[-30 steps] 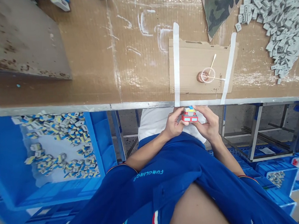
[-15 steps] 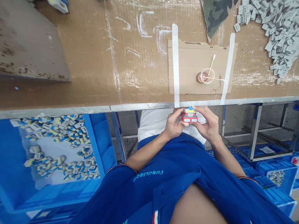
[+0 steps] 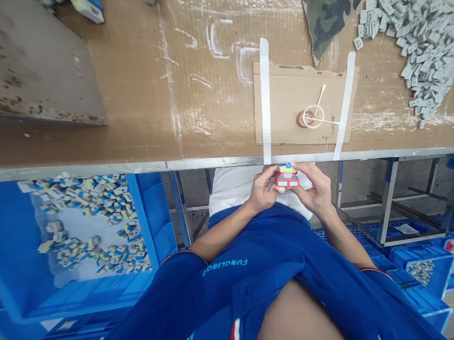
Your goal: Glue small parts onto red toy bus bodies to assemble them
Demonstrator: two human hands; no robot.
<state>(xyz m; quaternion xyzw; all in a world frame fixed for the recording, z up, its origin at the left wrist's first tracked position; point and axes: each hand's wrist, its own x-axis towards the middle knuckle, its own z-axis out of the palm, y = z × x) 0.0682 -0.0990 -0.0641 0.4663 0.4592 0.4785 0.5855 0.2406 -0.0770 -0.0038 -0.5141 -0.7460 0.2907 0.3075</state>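
Note:
In front of my waist, just below the table edge, I hold a small toy vehicle part (image 3: 287, 178) with a red base, light-blue window patches, a grey middle and a yellow-and-blue top. The fingers of my left hand (image 3: 264, 189) are closed on its left side. My right hand (image 3: 314, 186) pinches the opposite side with thumb and fingers. Some fingertips are hidden behind the piece. On the table above my hands, a clear cup (image 3: 311, 117) of pinkish liquid holds two cotton swabs (image 3: 320, 95). It stands on a cardboard sheet (image 3: 283, 89) taped down with white strips.
Light-grey plastic pieces (image 3: 427, 44) are heaped at the right, beside a camouflage cloth (image 3: 328, 12). A stained grey box (image 3: 30, 65) stands at left. Below it, a blue crate (image 3: 142, 224) contains many grey, yellow and blue parts. The table's metal edge (image 3: 218, 162) runs above my hands.
Almost nothing differs. The view has shifted very slightly, and both hands keep the toy part in the same grip.

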